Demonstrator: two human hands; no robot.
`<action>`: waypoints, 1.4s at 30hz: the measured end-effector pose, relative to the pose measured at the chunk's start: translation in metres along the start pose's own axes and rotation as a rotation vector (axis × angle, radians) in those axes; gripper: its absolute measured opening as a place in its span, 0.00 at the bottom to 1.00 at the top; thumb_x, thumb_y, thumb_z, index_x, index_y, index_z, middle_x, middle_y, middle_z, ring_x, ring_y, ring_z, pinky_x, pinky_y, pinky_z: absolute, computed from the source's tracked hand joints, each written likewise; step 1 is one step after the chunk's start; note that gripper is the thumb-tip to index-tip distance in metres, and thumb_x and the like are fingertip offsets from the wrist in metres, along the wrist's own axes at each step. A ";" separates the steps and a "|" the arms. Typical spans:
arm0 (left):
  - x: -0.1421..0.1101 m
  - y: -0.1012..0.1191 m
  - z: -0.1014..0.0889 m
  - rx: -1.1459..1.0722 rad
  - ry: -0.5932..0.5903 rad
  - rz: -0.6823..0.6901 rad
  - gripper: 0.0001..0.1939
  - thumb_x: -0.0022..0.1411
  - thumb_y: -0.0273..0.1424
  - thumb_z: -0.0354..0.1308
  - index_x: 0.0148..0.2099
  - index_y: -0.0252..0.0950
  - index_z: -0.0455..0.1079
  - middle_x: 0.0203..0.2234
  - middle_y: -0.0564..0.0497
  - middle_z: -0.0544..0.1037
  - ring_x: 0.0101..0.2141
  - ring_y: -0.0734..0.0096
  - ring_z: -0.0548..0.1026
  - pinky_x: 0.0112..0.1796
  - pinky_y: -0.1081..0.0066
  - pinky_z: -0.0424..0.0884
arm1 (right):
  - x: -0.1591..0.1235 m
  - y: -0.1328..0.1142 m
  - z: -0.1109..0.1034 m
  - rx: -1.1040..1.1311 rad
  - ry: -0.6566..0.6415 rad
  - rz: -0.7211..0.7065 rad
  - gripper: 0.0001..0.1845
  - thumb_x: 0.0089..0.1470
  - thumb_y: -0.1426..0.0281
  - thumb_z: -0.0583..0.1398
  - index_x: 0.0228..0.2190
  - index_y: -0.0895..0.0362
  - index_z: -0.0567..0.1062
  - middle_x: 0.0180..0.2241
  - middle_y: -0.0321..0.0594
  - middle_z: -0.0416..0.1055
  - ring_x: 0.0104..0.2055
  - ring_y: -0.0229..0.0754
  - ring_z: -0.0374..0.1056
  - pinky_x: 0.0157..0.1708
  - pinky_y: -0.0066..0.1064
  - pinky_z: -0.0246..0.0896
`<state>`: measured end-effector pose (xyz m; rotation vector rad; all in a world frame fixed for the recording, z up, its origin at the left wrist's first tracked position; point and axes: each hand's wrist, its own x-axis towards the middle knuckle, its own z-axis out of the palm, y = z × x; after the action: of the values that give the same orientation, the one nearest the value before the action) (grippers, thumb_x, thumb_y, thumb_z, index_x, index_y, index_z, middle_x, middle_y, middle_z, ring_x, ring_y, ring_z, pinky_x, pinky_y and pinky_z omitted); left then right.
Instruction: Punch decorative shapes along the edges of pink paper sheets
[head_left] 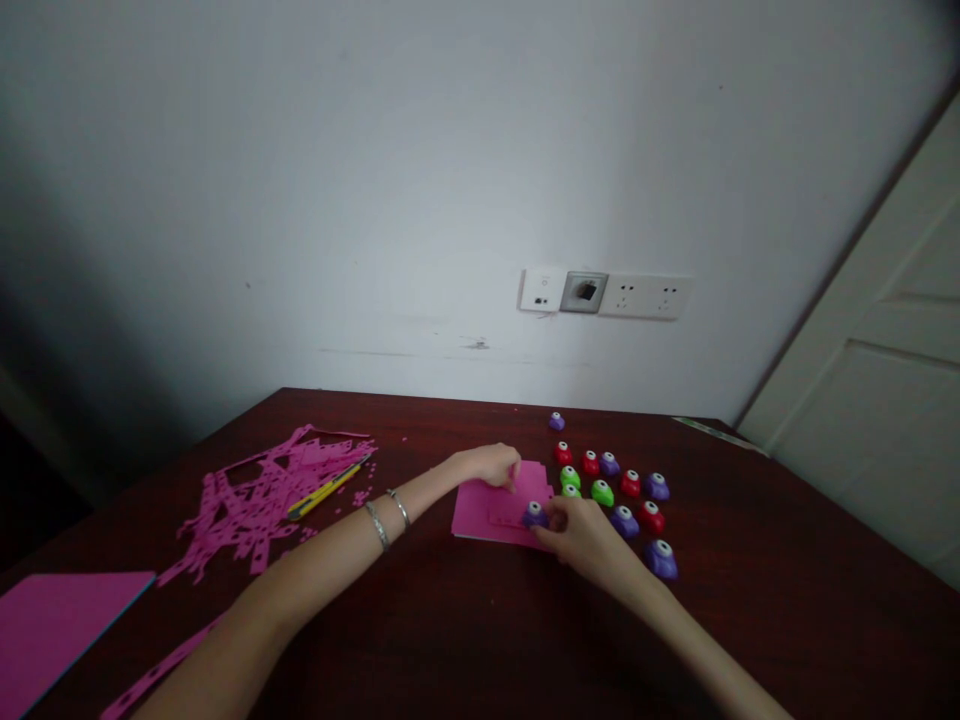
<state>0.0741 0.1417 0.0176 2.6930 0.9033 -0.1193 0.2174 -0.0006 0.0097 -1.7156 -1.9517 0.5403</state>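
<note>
A small purple craft punch point(535, 515) with a white button is gripped by my right hand point(581, 535), fingers closed around its right side. It sits low over a stack of pink paper sheets point(469, 508). Lying on that stack, a smaller pink paper piece point(507, 513) reaches to the punch; whether it is inside the slot I cannot make out. My left hand point(491, 466) is closed, its fingertips pointing down onto the pink piece. Just right of the stack stand red punches point(631, 484), green punches point(602, 492) and purple punches point(661, 559).
Pink punched scraps point(247, 500) lie in a heap at the left, with a yellow utility knife point(326, 490) on their right side. A larger pink sheet point(67, 630) is at the near left. A ruler-like strip point(720, 435) lies at the back right, before the wall.
</note>
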 end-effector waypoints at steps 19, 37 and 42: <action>-0.009 -0.006 -0.023 -0.424 0.029 -0.046 0.03 0.42 0.24 0.62 0.20 0.32 0.72 0.13 0.54 0.71 0.19 0.77 0.67 0.23 0.77 0.60 | -0.003 -0.002 -0.006 -0.055 0.020 -0.036 0.04 0.41 0.72 0.59 0.22 0.59 0.74 0.20 0.38 0.70 0.23 0.37 0.63 0.22 0.27 0.50; -0.067 -0.020 0.014 -1.032 0.491 -0.317 0.06 0.51 0.29 0.58 0.29 0.30 0.70 0.15 0.53 0.72 0.15 0.79 0.67 0.16 0.78 0.56 | -0.002 0.013 0.000 0.226 0.057 0.034 0.10 0.44 0.66 0.59 0.27 0.60 0.74 0.21 0.38 0.72 0.22 0.39 0.68 0.22 0.26 0.58; -0.069 -0.019 0.022 -1.070 0.451 -0.348 0.07 0.53 0.30 0.58 0.31 0.29 0.69 0.13 0.54 0.70 0.14 0.80 0.66 0.15 0.79 0.56 | -0.005 0.012 0.001 0.163 0.172 -0.009 0.10 0.44 0.64 0.59 0.25 0.59 0.74 0.21 0.37 0.71 0.24 0.38 0.66 0.23 0.26 0.57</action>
<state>0.0084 0.1095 0.0033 1.5639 1.1121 0.7146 0.2272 -0.0035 0.0012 -1.5956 -1.7454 0.5159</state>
